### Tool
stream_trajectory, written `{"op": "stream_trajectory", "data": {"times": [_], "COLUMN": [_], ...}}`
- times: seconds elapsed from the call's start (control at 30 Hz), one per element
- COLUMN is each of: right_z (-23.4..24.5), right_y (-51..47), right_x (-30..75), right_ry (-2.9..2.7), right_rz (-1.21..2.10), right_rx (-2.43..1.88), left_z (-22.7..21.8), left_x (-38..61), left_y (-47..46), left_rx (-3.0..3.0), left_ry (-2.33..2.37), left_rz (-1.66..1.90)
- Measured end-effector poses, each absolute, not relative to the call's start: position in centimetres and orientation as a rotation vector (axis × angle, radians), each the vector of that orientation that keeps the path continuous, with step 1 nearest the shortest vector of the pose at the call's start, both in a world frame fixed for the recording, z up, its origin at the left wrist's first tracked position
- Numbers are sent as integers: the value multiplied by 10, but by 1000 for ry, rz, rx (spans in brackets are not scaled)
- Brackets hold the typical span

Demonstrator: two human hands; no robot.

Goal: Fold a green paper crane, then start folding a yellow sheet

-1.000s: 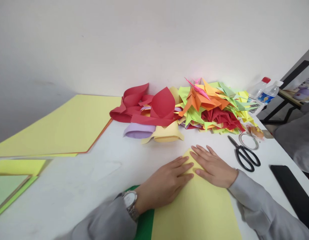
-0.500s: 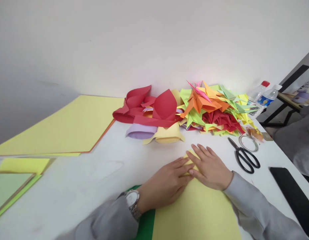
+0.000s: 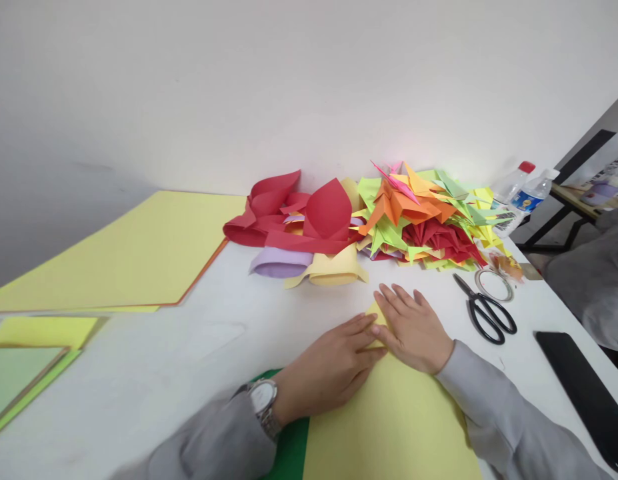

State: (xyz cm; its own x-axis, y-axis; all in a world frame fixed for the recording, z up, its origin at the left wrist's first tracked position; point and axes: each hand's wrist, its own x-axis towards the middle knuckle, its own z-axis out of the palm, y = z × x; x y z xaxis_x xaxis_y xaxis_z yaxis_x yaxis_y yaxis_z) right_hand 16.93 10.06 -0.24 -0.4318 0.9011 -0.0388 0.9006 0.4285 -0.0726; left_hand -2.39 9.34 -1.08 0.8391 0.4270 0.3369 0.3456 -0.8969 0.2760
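Observation:
A large sheet of yellow paper (image 3: 389,427) lies in front of me, its far end narrowing under my hands. My left hand (image 3: 333,367), wearing a wristwatch (image 3: 263,397), lies flat across the paper's left edge near that far end. On the right side of the same end rests my right hand (image 3: 413,330), palm down with its fingers stretched out. The two hands meet at the right thumb. Green paper (image 3: 289,450) shows beneath the yellow sheet on the left. Exactly how the far end is folded is hidden by my fingers.
Curled paper pieces (image 3: 329,213) and a heap of folded origami (image 3: 419,213) line the wall. Black scissors (image 3: 489,317), a tape roll (image 3: 493,285) and a black phone-like slab (image 3: 579,393) lie right. Bottles (image 3: 529,193) stand behind. Large yellow sheets (image 3: 123,253) lie left. A person's grey sleeve (image 3: 589,280) shows.
My right hand has slid slightly left and its thumb has drawn in against the left hand's fingers. The left hand has barely moved. The view has shifted slightly.

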Motion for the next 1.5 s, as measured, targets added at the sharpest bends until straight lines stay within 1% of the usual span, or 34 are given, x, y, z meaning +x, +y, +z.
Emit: {"op": "stream_trajectory", "data": {"times": [0.17,0.33,0.8,1.5], "right_z": [1,7,-1,-4], "right_y": [105,101,99,96], "right_x": [175,177,180,172], "right_ry": [-2663,-2655,-2737,-2647], "right_rz": [212,224,8,-64], "right_rx": [-1659,-1635,-1555,-1620], "left_z": [-13,-14,-12,-10], "left_x": [-25,-26,-25,-25], "left_y": [94,94,94,95], "left_rx": [2800,2802,2829,2856], "left_ry": [590,589,600,576], "left_rz": [613,645,610,585]}}
